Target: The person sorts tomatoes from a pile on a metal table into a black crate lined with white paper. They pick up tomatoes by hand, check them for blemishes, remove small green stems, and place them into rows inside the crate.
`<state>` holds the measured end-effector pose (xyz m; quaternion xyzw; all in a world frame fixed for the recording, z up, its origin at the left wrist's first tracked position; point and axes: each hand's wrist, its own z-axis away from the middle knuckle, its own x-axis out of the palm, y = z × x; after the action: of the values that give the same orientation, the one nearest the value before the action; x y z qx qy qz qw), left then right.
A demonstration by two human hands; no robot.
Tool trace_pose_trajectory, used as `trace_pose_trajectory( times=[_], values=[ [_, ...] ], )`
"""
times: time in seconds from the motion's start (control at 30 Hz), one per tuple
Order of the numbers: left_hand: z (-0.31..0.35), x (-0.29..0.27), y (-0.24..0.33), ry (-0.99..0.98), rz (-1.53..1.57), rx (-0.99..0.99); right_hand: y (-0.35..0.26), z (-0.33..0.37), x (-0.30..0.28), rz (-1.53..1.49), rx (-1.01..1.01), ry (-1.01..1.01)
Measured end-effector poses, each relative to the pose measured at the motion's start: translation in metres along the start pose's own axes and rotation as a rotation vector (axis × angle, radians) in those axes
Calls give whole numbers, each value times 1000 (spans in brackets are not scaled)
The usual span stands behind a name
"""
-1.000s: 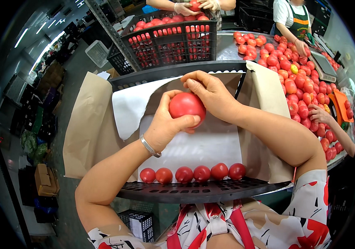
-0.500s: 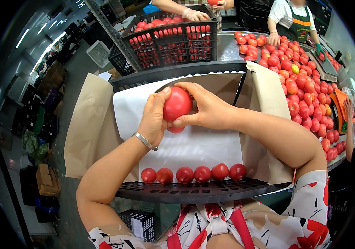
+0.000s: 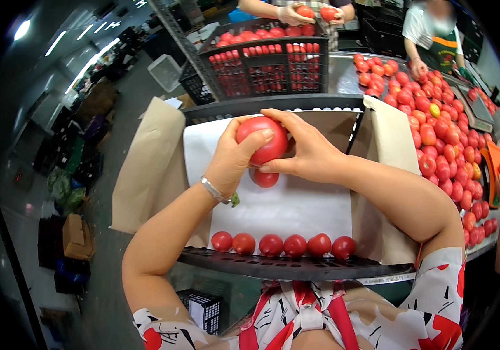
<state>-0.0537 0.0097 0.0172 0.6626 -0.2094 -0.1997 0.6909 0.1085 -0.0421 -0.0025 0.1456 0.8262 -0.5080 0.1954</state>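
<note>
Above a black crate, my left hand is closed on a large red tomato, its thumb across the front. My right hand grips the same tomato from the right, fingers over the top and thumb below. A second tomato shows just under my hands; whether a hand holds it, I cannot tell. A small green scrap is beside my left wrist bracelet. White paper and brown paper line the crate. Several tomatoes stand in a row along its near wall.
Beyond stands a black crate full of tomatoes, where a co-worker's hands hold tomatoes. Many loose tomatoes cover the metal table at right; another co-worker's hand reaches among them. A scale sits there.
My left thumb has moved across the tomato's front. The green scrap now shows by my left wrist. The far co-worker's gloved hand has lifted a tomato from the crate. The whole view has shifted.
</note>
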Motion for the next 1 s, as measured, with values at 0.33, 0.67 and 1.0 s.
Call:
trace_pose_trajectory(
  times=[0.33,0.67,1.0],
  values=[
    [57,-2,34,170,37,125,-4,6,12,-227,-62,-13],
    [186,-20,6,496,538,325,-26,44,31,-255,-74,-605],
    [298,-22,-59,846,889,595,-45,69,37,-228,-45,-814]
  ],
)
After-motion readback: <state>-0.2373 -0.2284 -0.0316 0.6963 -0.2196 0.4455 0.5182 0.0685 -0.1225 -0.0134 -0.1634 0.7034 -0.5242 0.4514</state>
